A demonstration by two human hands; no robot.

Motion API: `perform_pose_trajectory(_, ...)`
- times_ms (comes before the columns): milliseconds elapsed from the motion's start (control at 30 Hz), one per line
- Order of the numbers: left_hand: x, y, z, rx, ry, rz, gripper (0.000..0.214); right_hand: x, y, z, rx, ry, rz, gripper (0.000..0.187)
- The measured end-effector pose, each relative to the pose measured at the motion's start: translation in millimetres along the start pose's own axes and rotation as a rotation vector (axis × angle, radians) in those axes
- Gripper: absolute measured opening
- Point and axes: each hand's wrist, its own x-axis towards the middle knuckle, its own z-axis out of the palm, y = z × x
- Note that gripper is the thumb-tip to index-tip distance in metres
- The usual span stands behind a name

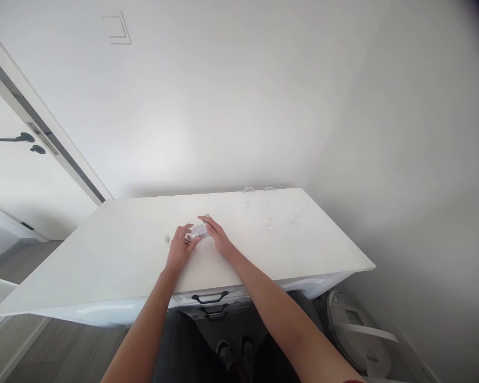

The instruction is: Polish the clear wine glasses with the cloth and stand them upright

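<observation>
Both of my hands are together over the middle of the white top. My left hand (179, 247) is closed, its fingers and thumb curled round the left side of a clear stemmed glass (199, 231). From the other side, the fingers of my right hand (219, 236) close against the same glass and partly cover it. A small clear round piece (167, 240) shows just left of my left hand; I cannot tell whether it is the foot of this glass. Several clear stemmed glasses (269, 205) stand to the right, faint against the white.
The white cabinet top (115, 255) runs from the door side to the right wall. Black drawer handles (210, 298) are on its front, close to my legs. A round white appliance (357, 335) with a carrying handle sits on the floor at right. A door (16, 154) is at left.
</observation>
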Motion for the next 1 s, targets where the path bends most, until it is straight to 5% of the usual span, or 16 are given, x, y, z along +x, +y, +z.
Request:
perform_pose_trajectory(100, 1, -1, -0.1, -0.027, 0.020, -0.013, 0.043, -3, -2, 1, -0.070, 0.002, -0.045, 0.048)
perform_pose_trajectory(267, 2, 1, 1.2, -0.029, 0.018, 0.171, 0.048, -1, 5, 2, 0.119, -0.068, 0.070, 0.055)
perform_pose_trajectory(400, 3, -3, 4.4, -0.071, -0.016, 0.088, 0.050, 4, 7, 1, 0.057, -0.126, 0.027, 0.066)
perform_pose_trajectory(600, 3, 4, 6.1, -0.292, -0.163, 0.057, 0.058, 8, 8, 1, -0.025, 0.085, -0.081, 0.042)
perform_pose_trajectory(700, -1, 9, 4.5, -0.316, -0.242, 0.117, 0.060, 9, 10, -5, 0.012, 0.304, -0.109, 0.035)
perform_pose_trajectory(800, -3, 7, 4.0, -0.154, -0.011, 0.202, 0.047, 12, 11, -13, 0.071, 0.565, -0.157, 0.034)
perform_pose_trajectory(900, 0, 2, 5.4, 0.134, 0.308, 0.241, 0.039, 11, 10, -12, 0.007, 0.524, -0.162, 0.034)
perform_pose_trajectory(1000, 4, -2, 8.5, 0.354, 0.179, 0.249, 0.046, 9, 7, -3, -0.015, 0.327, -0.137, 0.037)
